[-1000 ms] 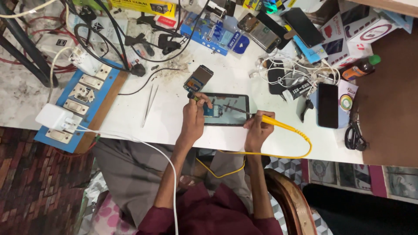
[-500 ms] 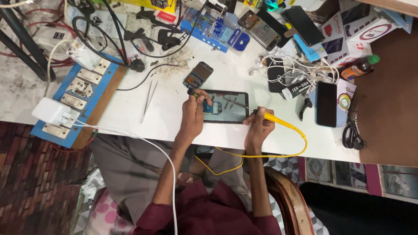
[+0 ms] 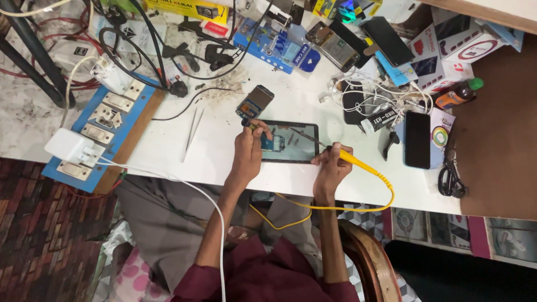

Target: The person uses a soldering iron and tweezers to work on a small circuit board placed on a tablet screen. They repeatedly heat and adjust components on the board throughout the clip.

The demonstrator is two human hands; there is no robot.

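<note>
A dark, opened tablet-like device [image 3: 299,146] lies flat on the white table [image 3: 218,156], with blue parts showing inside. My left hand [image 3: 249,148] rests on its left edge and grips a small tool with a yellow and black handle [image 3: 248,124]. My right hand [image 3: 330,165] sits at the device's lower right corner and holds a yellow soldering iron [image 3: 358,163]. The iron's thin tip reaches over the device's middle. Its yellow cord [image 3: 386,198] loops off the table's front edge.
A small opened phone [image 3: 255,100] lies just above my left hand, and tweezers [image 3: 190,133] lie to the left. A blue switchboard [image 3: 106,123] with a white charger [image 3: 70,146] sits far left. Phones, boxes and tangled cables [image 3: 386,106] crowd the back and right; scissors [image 3: 447,179] lie right.
Both hands stay on the device with their tools. Only the view has shifted a little.
</note>
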